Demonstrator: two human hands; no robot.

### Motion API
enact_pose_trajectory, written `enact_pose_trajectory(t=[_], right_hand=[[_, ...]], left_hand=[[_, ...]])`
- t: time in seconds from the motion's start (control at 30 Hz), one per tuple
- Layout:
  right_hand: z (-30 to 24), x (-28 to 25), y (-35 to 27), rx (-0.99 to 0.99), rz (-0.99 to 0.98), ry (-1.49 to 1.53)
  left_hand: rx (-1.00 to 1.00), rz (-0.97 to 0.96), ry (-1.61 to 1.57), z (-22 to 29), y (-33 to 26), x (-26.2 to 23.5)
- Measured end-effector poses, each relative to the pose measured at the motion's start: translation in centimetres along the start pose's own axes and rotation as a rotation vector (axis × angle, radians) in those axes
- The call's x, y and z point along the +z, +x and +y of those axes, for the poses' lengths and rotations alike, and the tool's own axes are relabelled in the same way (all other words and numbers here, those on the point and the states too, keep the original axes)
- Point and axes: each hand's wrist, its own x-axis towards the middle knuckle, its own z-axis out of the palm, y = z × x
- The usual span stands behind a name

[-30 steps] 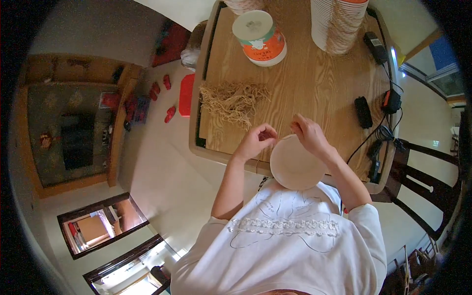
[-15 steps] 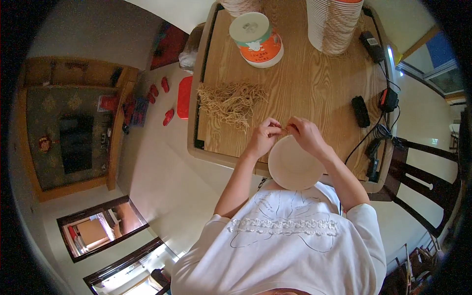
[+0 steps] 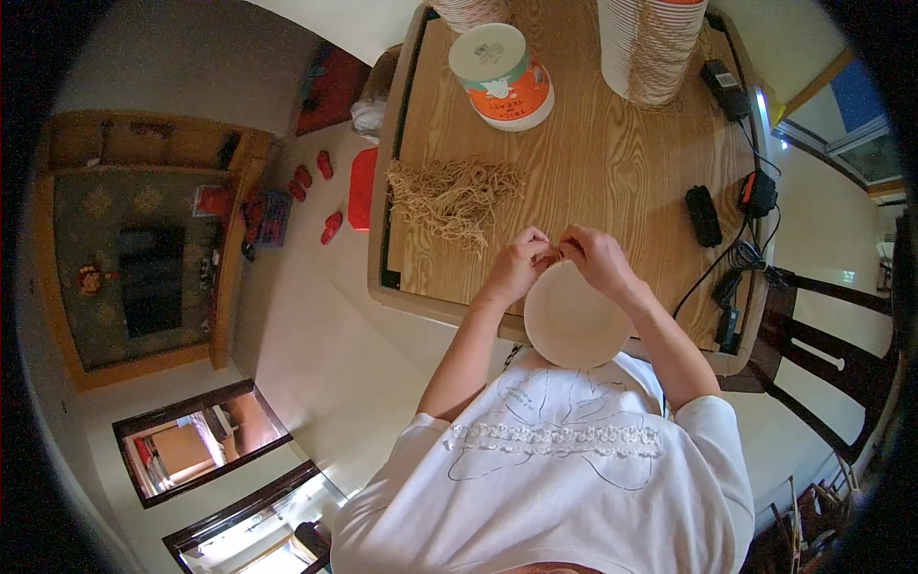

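A round white paper tub point(image 3: 579, 316) rests between my forearms at the table's near edge, against my white shirt, its wide pale round face turned up. At its far rim my left hand point(image 3: 518, 268) is closed in a pinch. My right hand point(image 3: 600, 265) lies over the same rim, fingertips pinched and meeting those of the left. A small brown bit, like a strand of twine, shows between the fingertips; most of it is hidden. Beyond my left hand lies a loose heap of tan twine strands point(image 3: 449, 201).
Farther off stand an orange, green and white tub point(image 3: 502, 81) and a tall stack of white tubs point(image 3: 650, 48) with brown strands on it. Another stack point(image 3: 469, 11) is at the back edge. Black adapters point(image 3: 703, 215) and cables lie along the right side, near a dark chair point(image 3: 822, 349).
Both hands stay pinched at the tub's rim. My left fingers have shifted slightly toward the right ones. The whole view has moved a little.
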Motion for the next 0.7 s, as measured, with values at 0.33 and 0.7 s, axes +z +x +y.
enact_pose_trajectory(t=[0.33,0.7], right_hand=[[-0.2,-0.3,-0.1,-0.049,0.055,-0.038],[-0.8,1.2,-0.9,-0.119,0.253,-0.303]], left_hand=[[-0.104,-0.011,0.119,3.4,-0.9,0.6],[-0.44,0.121,-0.615,1.6,-1.6,1.1]])
